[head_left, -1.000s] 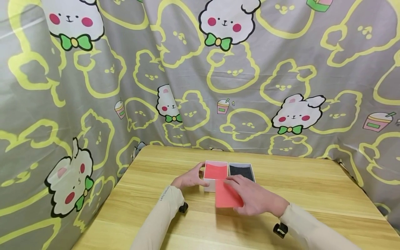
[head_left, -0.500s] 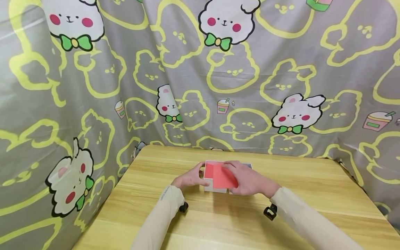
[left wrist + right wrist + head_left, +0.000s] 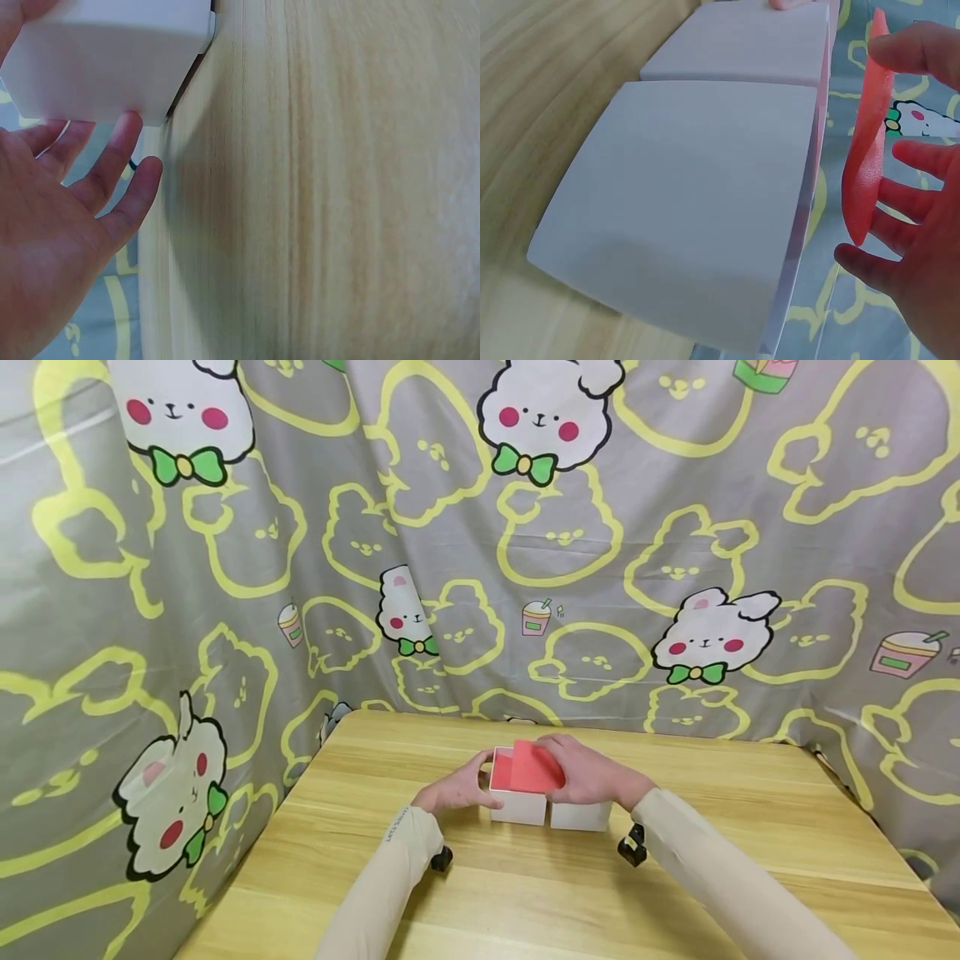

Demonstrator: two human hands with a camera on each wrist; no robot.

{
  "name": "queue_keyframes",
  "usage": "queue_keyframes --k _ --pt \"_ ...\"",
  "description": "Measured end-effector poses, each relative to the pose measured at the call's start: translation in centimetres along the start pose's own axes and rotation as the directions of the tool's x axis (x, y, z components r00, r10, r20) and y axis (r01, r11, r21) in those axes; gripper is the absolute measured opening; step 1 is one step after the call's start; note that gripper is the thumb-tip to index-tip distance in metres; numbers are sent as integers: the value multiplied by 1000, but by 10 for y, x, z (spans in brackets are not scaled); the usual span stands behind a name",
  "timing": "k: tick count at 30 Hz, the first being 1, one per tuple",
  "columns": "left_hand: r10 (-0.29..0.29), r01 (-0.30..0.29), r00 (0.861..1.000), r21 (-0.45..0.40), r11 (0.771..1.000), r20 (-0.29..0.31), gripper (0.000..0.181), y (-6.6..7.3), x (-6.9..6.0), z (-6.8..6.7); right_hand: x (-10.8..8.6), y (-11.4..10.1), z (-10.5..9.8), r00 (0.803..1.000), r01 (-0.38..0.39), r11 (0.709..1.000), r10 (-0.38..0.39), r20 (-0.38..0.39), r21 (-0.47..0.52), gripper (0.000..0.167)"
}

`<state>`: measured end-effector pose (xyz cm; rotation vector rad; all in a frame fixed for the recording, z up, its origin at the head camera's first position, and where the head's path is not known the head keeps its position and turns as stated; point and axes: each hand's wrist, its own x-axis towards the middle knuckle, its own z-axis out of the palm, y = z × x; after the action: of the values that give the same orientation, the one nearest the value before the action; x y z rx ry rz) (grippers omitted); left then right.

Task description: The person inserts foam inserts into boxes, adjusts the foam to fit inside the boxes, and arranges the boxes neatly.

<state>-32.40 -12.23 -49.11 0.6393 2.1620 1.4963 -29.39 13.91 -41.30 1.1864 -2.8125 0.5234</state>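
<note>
Two white open-topped boxes stand side by side on the table. My left hand holds the left box, with the thumb at its front and fingertips against its side. Red material shows inside that box. Above its right part, my right hand pinches a thin, slightly bent red sheet between thumb and fingers. In the right wrist view the sheet appears edge-on, apart from the boxes. The right box has its opening hidden behind my right hand.
The boxes stand on a wood-grain table, toward its far edge. A grey curtain printed with bunnies and yellow outlines hangs behind and to the left. Each wrist carries a small black device.
My right hand has carried the red sheet away from me, from in front of the boxes to over the left box. The left hand has kept its place on that box.
</note>
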Motion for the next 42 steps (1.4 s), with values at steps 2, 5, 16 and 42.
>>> queue_keyframes --k 2,5,16,42 --pt "1 -1 1000 12 1000 0 94 0 0 0 3 1 2 1000 -3 1000 3 3 10 72" --pt "3 -2 1000 38 999 -1 93 0 0 -1 8 2 5 1000 5 1000 -5 8 20 71" --pt "10 -10 1000 45 999 -1 93 -2 0 0 20 2 13 998 -45 998 42 54 53 72" --pt "8 -8 1000 46 999 -2 96 1 -1 0 34 -1 23 993 -93 993 88 78 69 74"
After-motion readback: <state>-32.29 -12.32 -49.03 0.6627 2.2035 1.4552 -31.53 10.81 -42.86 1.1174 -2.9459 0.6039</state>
